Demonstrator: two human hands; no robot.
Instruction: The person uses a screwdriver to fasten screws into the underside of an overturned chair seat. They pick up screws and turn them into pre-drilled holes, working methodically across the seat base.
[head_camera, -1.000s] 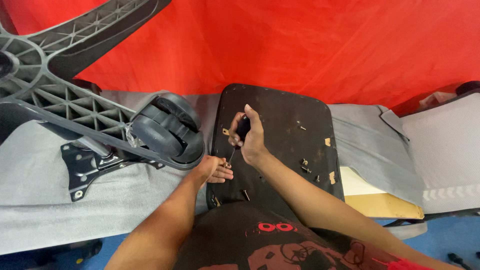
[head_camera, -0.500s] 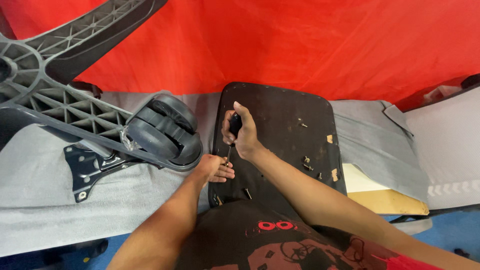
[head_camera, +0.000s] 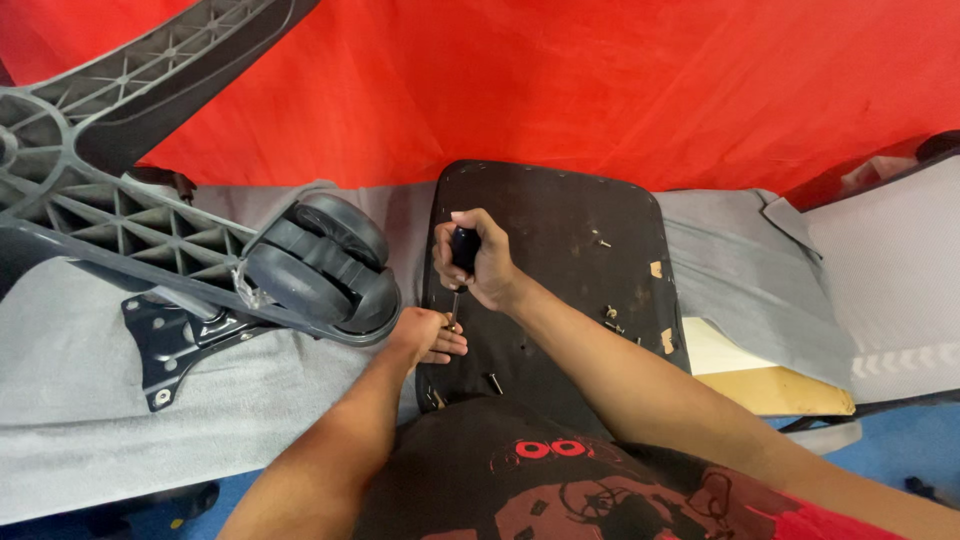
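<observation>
Screwing into a black seat board

Right hand is clenching the upright screwdriver; left hand is pinching at its tip, beside the chair caster.

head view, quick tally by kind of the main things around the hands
hands: 2, left hand, right hand
screwdriver: 1
black seat panel: 1
chair base: 1
caster wheel: 1
metal bracket: 1
total: 7
</observation>
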